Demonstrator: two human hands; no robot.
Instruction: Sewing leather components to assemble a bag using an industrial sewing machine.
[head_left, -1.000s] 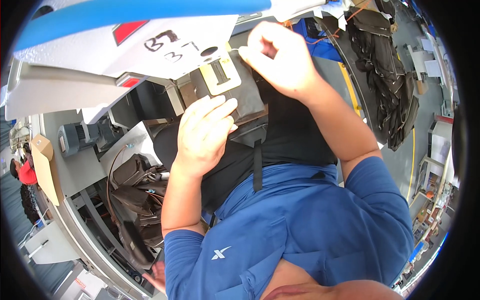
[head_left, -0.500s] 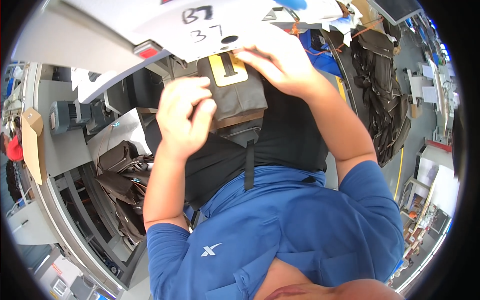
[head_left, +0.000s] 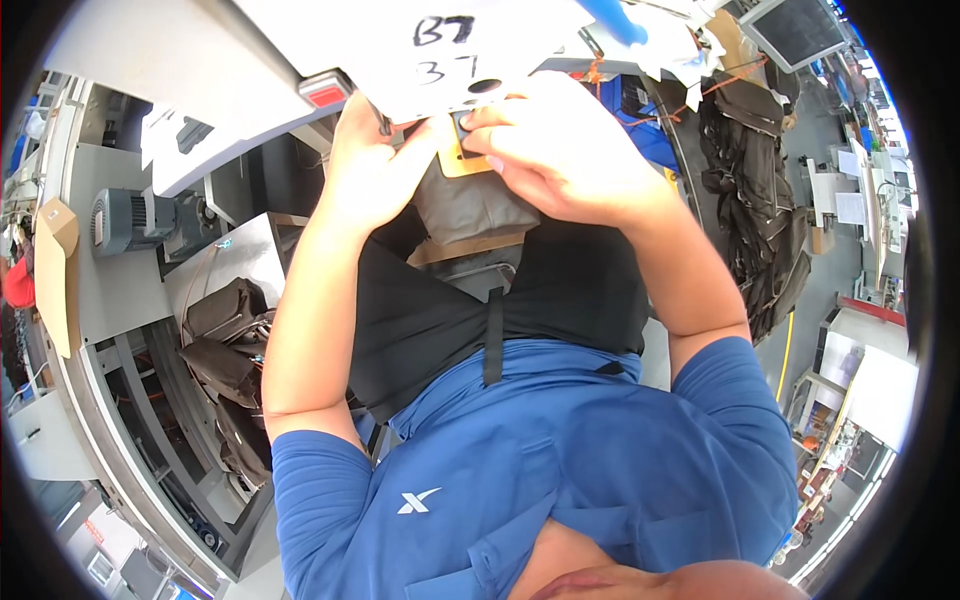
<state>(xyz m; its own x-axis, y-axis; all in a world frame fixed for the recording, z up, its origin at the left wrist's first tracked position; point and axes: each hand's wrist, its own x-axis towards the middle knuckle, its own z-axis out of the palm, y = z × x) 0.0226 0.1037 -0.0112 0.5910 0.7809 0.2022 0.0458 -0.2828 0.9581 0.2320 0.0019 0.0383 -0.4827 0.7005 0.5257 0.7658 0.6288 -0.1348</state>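
Note:
Under the white machine head, a grey fabric piece lies with a yellow slotted plate on top. My right hand reaches over the plate from the right, fingers curled against it and its dark slot. My left hand is at the left side of the fabric and plate, its fingers bent up under the machine head, where their tips and whatever they hold are hard to make out.
A grey motor and cardboard piece are on the left. Dark bags lie at lower left, more dark bags at right. Behind the machine are a blue bin, orange cord and monitor. A person in red is far left.
My left hand has moved up beside the plate toward the machine head and its fingers have bent in. My right hand has come down onto the yellow plate. The view has shifted slightly.

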